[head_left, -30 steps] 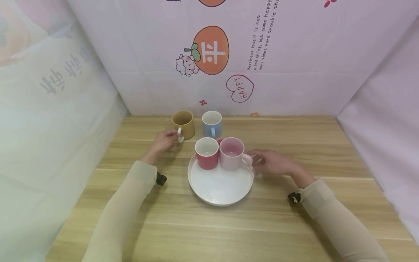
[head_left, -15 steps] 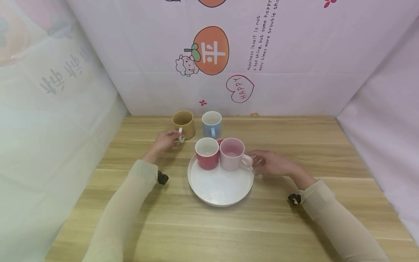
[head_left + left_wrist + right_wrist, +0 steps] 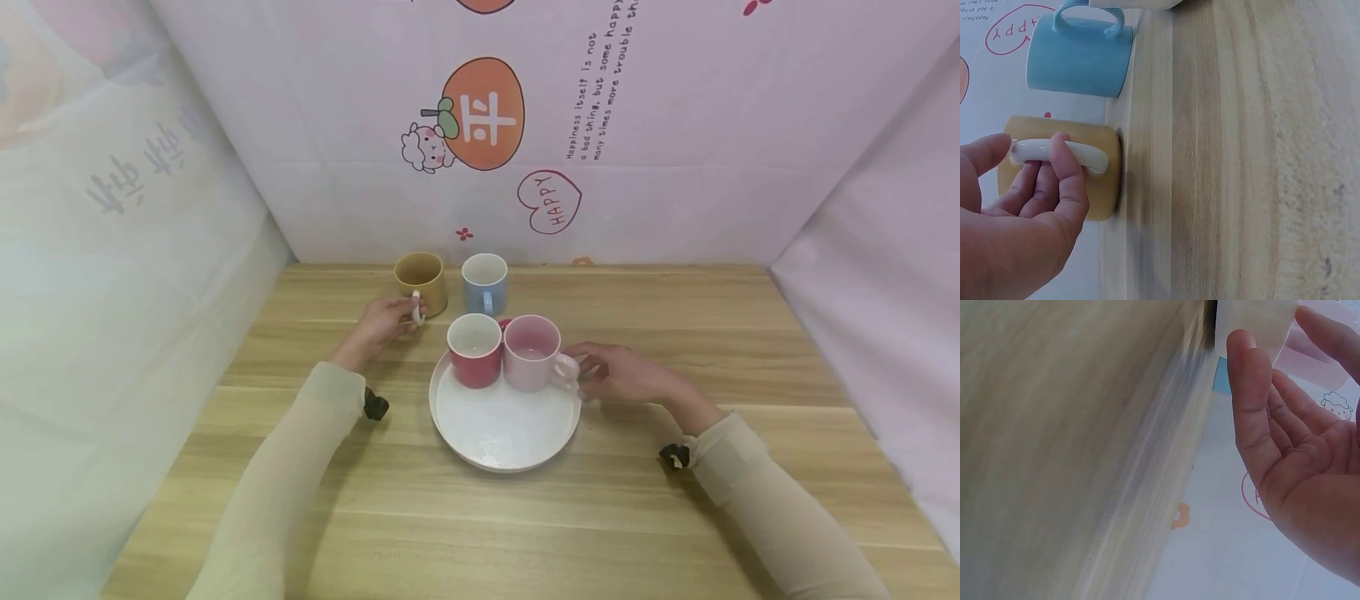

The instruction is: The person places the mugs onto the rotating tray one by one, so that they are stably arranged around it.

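Note:
A mustard mug [image 3: 422, 279] with a white handle stands near the back wall, with a blue mug [image 3: 484, 283] to its right. My left hand [image 3: 381, 325] grips the mustard mug's handle [image 3: 1060, 153], thumb over it and fingers curled behind. A red mug [image 3: 474, 350] and a pink mug [image 3: 531, 354] stand side by side on the far part of a white round plate [image 3: 502, 433]. My right hand [image 3: 600, 371] lies just right of the pink mug's handle, fingers straight and palm open [image 3: 1285, 412], holding nothing.
The wooden table [image 3: 525, 525] is boxed in by pale printed cloth walls at the back, left and right. The blue mug [image 3: 1079, 59] stands close beside the mustard one. Bare wood lies in front of the plate and to the far right.
My left hand has settled slightly closer round the mustard mug's handle. The mugs, the plate and my right hand have stayed where they were.

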A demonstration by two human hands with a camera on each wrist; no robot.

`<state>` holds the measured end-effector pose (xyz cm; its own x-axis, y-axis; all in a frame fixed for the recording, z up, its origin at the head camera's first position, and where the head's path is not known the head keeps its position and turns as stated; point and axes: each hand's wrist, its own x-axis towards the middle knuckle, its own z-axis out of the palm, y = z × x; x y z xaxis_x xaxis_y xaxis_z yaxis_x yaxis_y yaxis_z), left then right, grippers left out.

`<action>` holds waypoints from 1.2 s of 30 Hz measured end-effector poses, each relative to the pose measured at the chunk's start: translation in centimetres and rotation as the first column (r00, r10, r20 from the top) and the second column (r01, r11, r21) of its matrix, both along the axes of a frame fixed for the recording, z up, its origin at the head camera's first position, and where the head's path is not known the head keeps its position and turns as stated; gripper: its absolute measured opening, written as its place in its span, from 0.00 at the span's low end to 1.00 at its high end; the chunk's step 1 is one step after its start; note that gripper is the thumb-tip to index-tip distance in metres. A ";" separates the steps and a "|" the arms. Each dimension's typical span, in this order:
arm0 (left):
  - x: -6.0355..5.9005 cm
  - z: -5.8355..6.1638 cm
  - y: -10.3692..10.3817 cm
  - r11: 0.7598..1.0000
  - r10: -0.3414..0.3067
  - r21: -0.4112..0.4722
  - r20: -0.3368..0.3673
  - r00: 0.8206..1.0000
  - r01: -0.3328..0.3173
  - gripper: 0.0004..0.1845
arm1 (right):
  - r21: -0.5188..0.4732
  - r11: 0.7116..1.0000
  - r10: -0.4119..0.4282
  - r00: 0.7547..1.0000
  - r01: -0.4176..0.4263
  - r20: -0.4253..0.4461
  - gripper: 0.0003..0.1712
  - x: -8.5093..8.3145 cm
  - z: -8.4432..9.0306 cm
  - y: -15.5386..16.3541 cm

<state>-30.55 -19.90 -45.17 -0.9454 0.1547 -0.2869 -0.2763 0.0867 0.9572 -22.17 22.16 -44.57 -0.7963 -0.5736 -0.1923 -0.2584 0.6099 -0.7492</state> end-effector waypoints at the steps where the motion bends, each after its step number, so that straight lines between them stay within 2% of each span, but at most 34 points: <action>1: 0.0 0.0 0.1 1.000 0.000 0.003 0.001 1.000 0.000 0.23 | -0.001 1.000 0.000 1.000 0.000 0.001 0.37 0.0 0.0 0.0; 14: -0.2 -0.5 0.5 0.999 0.039 0.023 0.006 0.999 -0.039 0.21 | -0.034 0.999 0.000 0.999 0.002 0.042 0.38 0.3 0.1 0.0; 21: -0.2 -0.6 0.5 0.999 0.039 -0.005 -0.018 0.999 -0.039 0.21 | -0.007 1.000 -0.016 0.999 0.017 0.041 0.38 0.4 0.1 0.0; 36: 0.6 -0.6 0.4 0.996 0.065 -0.051 -0.028 0.998 -0.066 0.21 | -0.037 0.999 -0.011 0.998 0.014 0.063 0.39 0.3 0.1 0.1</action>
<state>-29.98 -19.49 -45.77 -0.9603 0.0777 -0.2680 -0.2579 0.1192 0.9588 -21.90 22.21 -44.52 -0.7904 -0.5712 -0.2212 -0.2024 0.5844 -0.7859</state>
